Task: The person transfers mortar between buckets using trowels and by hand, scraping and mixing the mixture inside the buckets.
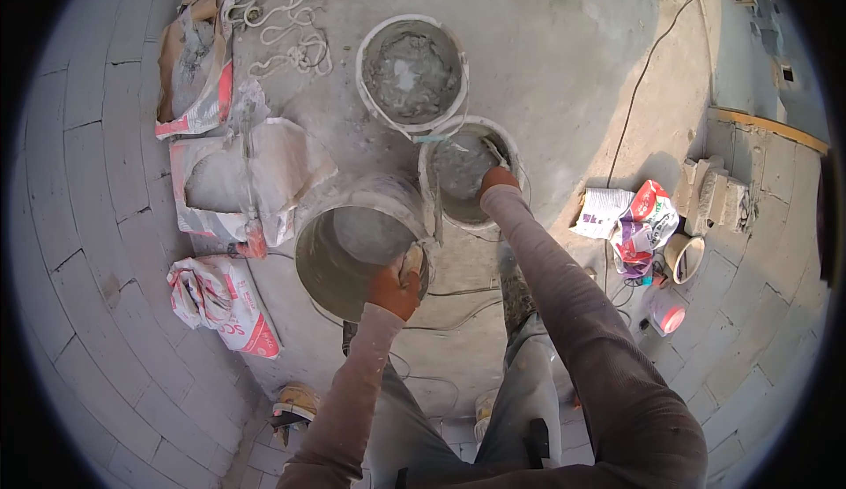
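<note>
My left hand (394,291) is closed around a pale tool handle or block at the inner right side of a tilted bucket (317,264), whose mouth faces me. My right hand (499,179) reaches over the right rim of a second bucket (426,181), which holds grey wet mix (460,165). Its fingers are closed, and what they grip is mostly hidden. Just behind stands a third bucket (363,70) with thick grey mix (410,75) inside. The tilted bucket and the second bucket stand close together.
Torn powder bags (211,176) and a red-and-white bag (245,300) lie at the left by the block wall. White rope (304,44) lies at the back left. At the right are a crumpled bag (648,225), block pieces (709,194), a small tub (683,258) and a black cable (631,119).
</note>
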Available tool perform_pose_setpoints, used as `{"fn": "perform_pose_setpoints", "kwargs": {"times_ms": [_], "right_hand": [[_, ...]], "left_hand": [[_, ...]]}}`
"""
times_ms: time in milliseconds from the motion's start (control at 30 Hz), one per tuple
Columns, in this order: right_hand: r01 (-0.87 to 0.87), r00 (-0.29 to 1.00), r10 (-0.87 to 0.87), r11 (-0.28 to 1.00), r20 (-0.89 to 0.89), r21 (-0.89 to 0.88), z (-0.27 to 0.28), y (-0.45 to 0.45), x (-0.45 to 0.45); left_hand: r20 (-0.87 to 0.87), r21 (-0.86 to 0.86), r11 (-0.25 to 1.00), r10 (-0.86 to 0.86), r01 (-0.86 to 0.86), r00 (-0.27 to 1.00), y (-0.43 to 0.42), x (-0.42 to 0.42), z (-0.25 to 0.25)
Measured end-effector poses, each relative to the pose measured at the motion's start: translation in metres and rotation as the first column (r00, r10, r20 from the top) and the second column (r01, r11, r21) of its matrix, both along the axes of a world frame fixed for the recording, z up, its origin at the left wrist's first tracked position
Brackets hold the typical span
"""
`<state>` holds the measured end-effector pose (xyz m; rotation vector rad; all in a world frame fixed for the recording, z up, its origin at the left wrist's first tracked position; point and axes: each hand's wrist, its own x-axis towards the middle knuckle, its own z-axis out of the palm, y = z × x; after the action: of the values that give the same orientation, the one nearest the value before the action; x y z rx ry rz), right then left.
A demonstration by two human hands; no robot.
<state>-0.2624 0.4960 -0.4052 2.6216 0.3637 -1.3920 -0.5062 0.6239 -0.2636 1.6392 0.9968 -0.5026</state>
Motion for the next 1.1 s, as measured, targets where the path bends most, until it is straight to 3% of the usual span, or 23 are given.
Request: {"fn": "perform_pose_setpoints", "kwargs": {"times_ms": [67, 167, 200, 267, 400, 467, 533, 700, 833, 933, 1000, 1100], "right_hand": [[0.016, 0.999, -0.018, 0.999, 0.038, 0.052, -0.030, 0.006, -0.007], [-0.100, 0.994, 0.098, 0.994, 0.041, 0.049, -0.043, 0.007, -0.034], [-0.102, 0.994, 0.100, 0.994, 0.043, 0.045, -0.040, 0.004, -0.035], [-0.194, 0.968, 0.198, 0.980, -0.152, 0.037, -0.013, -0.002, -0.039], [-0.244, 0.931, 0.238, 0.970, -0.277, 0.013, 0.006, -0.012, -0.046], [-0.067, 0.994, 0.065, 0.998, -0.086, -0.012, 0.031, -0.018, -0.053], [0.009, 1.000, -0.009, 0.999, 0.001, -0.036, 0.051, -0.027, -0.059], [-0.010, 0.999, 0.011, 1.000, 0.030, -0.028, 0.076, -0.047, -0.066], [0.003, 0.998, -0.003, 1.000, 0.065, 0.002, 0.076, -0.057, -0.070], [0.031, 0.996, -0.032, 0.999, 0.087, 0.020, 0.081, -0.052, -0.068], [0.024, 0.995, -0.026, 0.999, 0.100, 0.028, 0.081, -0.053, -0.068], [0.018, 0.993, -0.022, 0.999, 0.116, 0.038, 0.071, -0.061, -0.068]], "left_hand": [[-0.130, -0.229, 0.949, 0.190, -0.216, 0.973, -0.002, 0.011, 0.021], [-0.047, -0.318, 0.902, 0.293, -0.292, 0.955, -0.006, 0.007, 0.018], [-0.045, -0.322, 0.900, 0.294, -0.293, 0.955, -0.006, 0.007, 0.017], [-0.072, -0.297, 0.890, 0.341, -0.347, 0.937, -0.005, 0.010, 0.018], [-0.059, -0.326, 0.882, 0.339, -0.339, 0.939, 0.011, 0.010, 0.034], [0.035, -0.260, 0.926, 0.292, -0.273, 0.956, 0.021, -0.006, 0.059], [0.014, -0.236, 0.914, 0.343, -0.330, 0.939, 0.029, -0.031, 0.091], [-0.102, -0.193, 0.866, 0.450, -0.462, 0.887, 0.035, -0.112, 0.138], [-0.093, -0.071, 0.935, 0.340, -0.347, 0.936, 0.032, -0.152, 0.122], [0.036, 0.051, 0.963, 0.262, -0.264, 0.964, 0.028, -0.164, 0.109], [0.102, 0.220, 0.967, 0.109, -0.129, 0.989, 0.028, -0.151, 0.112], [0.044, 0.295, 0.951, 0.082, -0.091, 0.996, 0.022, -0.153, 0.104]]}}
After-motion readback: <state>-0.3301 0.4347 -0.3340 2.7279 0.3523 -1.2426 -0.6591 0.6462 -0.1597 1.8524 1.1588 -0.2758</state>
